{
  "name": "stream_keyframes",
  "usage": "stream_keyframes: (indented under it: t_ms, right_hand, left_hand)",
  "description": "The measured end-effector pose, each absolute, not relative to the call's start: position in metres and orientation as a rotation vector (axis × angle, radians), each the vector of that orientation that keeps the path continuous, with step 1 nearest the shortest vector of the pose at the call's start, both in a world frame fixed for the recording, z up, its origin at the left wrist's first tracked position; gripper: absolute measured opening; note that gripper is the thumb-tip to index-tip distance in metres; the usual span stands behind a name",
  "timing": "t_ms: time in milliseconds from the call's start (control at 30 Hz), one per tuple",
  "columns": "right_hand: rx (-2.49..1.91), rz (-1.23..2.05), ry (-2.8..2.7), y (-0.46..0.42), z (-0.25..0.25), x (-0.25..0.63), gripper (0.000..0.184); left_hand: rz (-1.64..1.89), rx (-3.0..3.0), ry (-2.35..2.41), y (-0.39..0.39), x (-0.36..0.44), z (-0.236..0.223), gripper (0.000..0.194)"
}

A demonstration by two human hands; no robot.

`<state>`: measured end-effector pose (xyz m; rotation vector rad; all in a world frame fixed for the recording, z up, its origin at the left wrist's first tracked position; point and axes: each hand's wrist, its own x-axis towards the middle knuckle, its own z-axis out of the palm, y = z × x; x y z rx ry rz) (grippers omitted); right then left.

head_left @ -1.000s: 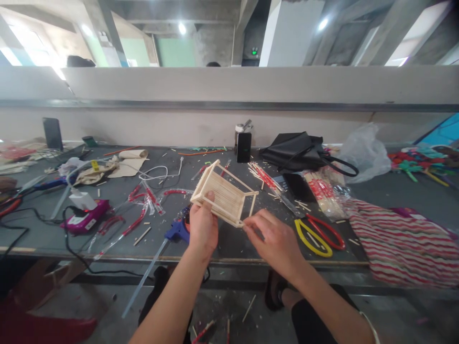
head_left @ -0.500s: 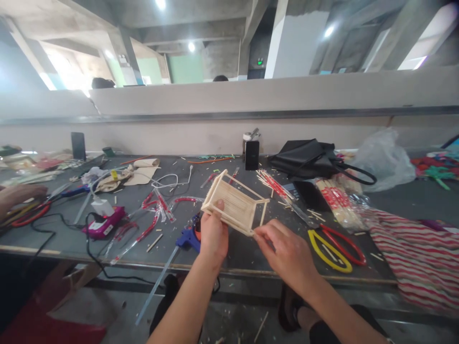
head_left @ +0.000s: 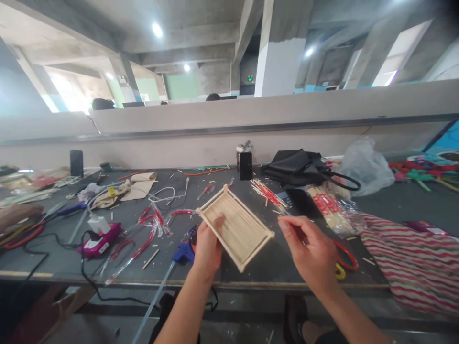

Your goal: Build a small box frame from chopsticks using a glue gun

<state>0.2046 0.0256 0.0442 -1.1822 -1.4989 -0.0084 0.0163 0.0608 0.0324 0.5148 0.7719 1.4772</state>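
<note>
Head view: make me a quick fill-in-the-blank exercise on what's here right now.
The right hand is apart from the frame, which the ____ hand holds.
The glue gun has a body coloured ____.
The handbag is coloured ____.
The cloth has a pattern of ____.

Missing words: left; blue; black; stripes.

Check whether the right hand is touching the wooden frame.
Apart: the head view shows a strip of dark table between the right hand and the nearest corner of the wooden frame.
</note>
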Motion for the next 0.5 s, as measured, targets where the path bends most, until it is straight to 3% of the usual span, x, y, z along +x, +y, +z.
stream_keyframes:
  t_ms: [233,500]
  right_hand:
    - [-1.245,0.648,-1.343,0.031,0.05,0.213,0.031]
    - [-1.126,1.282,-1.189,0.032,0.054,0.21,0.036]
  left_hand:
    - [1.172,0.67,0.863,0.049,0.026,0.038,0.028]
    - [0.953,0.741,0.853,0.046,0.032,0.039,0.035]
